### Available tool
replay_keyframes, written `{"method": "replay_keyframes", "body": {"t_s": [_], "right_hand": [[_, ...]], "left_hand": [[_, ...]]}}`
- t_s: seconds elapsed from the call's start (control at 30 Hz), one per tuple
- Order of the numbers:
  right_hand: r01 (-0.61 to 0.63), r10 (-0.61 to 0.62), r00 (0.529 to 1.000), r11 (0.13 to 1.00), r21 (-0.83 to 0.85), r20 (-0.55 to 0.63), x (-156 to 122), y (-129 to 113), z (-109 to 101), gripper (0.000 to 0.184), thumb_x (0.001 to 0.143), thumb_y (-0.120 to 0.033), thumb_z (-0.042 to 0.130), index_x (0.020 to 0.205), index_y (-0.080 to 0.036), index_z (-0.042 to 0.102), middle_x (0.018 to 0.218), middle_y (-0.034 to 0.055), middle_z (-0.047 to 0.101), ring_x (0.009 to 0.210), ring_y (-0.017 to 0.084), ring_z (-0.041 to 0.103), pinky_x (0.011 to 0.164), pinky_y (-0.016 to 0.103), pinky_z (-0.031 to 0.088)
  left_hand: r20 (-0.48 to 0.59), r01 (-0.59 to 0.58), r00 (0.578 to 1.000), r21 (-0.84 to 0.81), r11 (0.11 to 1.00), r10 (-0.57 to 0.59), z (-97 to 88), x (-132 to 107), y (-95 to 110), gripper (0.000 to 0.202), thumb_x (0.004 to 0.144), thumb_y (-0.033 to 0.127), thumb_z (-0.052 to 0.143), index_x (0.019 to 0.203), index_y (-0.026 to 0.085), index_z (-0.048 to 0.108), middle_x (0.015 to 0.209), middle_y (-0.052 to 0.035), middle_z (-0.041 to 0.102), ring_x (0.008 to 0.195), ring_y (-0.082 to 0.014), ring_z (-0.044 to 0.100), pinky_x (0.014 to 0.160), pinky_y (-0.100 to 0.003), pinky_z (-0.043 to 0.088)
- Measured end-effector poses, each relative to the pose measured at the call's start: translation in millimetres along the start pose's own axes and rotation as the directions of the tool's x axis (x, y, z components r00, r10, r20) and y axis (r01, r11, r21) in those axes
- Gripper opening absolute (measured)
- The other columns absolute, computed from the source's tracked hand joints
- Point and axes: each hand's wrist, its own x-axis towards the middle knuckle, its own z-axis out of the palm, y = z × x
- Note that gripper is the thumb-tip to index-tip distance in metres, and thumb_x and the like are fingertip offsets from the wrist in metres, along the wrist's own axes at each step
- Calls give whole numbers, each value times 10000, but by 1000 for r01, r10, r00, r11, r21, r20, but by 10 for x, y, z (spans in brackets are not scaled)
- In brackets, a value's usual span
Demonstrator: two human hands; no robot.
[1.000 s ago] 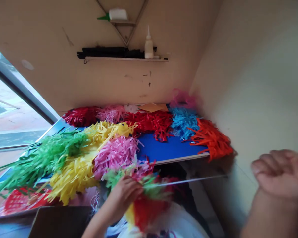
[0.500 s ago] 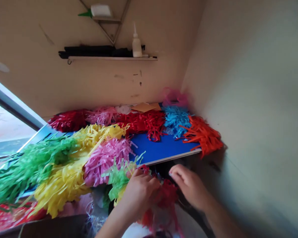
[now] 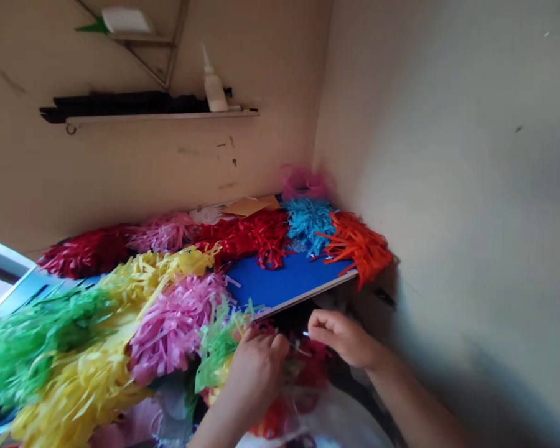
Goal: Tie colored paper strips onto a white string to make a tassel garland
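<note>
My left hand (image 3: pixel 254 373) is closed around a bunch of fringed paper strips (image 3: pixel 221 351), green, yellow and red, below the front edge of the blue table (image 3: pixel 284 283). My right hand (image 3: pixel 343 339) is just to its right with thumb and fingers pinched on something thin and pale that I cannot make out, above red fringe (image 3: pixel 312 370). Both hands sit below the table edge, over a dark gap.
Piles of fringed paper cover the table: green (image 3: pixel 23 348), yellow (image 3: pixel 102 348), pink (image 3: pixel 172 323), red (image 3: pixel 252 233), light blue (image 3: pixel 308 221), orange (image 3: pixel 359 246). A glue bottle (image 3: pixel 212 84) stands on a wall shelf (image 3: pixel 158 115). The wall (image 3: pixel 448 186) is close on the right.
My right hand came in from far right to the bunch and now pinches beside my left hand. The view has swung right, so the piles sit further left.
</note>
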Motion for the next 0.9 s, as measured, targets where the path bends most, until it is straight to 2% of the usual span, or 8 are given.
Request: {"method": "replay_keyframes", "body": {"t_s": [0.13,0.3,0.43,0.57,0.67,0.77,0.83,0.9], "right_hand": [[2,4,995,998,58,-103,-46,58,-142,312,918,-464,526,815,-181,609,700,-23,556,645,118,480,599,219,384],[-111,98,981,991,71,168,4,23,142,308,863,-462,591,724,-189,565,597,-52,501,543,98,415,505,210,319],[-44,118,974,935,352,-193,-126,120,-437,401,740,-556,679,678,-220,471,536,-98,302,443,66,200,415,213,160],[202,44,652,952,229,-757,-463,177,-1641,466,759,-562,649,570,-244,365,514,-106,228,407,46,155,426,260,113],[185,-44,484,981,53,-874,-595,154,-1866,407,820,-491,612,568,-239,415,456,-94,292,380,49,202,417,270,123],[99,-44,636,995,26,-770,-482,164,-1088,236,745,-405,739,820,-210,629,627,-5,628,437,85,405,426,236,282],[13,-41,937,997,-82,-348,-340,186,-363,269,833,-357,648,1071,-231,645,868,45,724,620,139,572,568,253,439],[-4,-16,991,989,-146,-136,-229,195,106,230,856,-309,604,1070,-255,669,896,31,735,688,158,616,635,267,472]], "left_hand": [[10,66,998,-16,998,-65,65,36,-10,245,918,97,400,744,193,542,652,-26,651,620,-186,600,690,-338,346],[55,58,997,-15,998,-57,71,181,108,196,896,120,444,763,181,574,680,-49,656,631,-206,599,712,-356,374],[70,68,996,-117,991,-60,88,66,-90,286,947,144,369,762,190,581,756,-51,663,723,-192,614,700,-301,406],[45,175,984,-172,969,-170,85,-177,-494,317,957,149,336,865,204,634,856,-64,692,786,-191,640,680,-277,420],[39,180,983,-95,979,-177,54,-155,-542,324,952,179,344,820,198,639,793,-69,702,744,-213,643,705,-318,415],[68,50,997,-46,998,-47,24,80,-232,262,920,255,443,739,189,621,688,-60,676,650,-207,619,715,-349,391],[64,-20,998,-64,998,24,19,244,25,169,879,237,505,771,177,621,691,-64,672,634,-200,611,724,-355,383],[70,-54,996,-87,995,60,28,326,168,132,862,176,504,783,171,610,708,-68,671,649,-203,611,732,-359,382]]}}
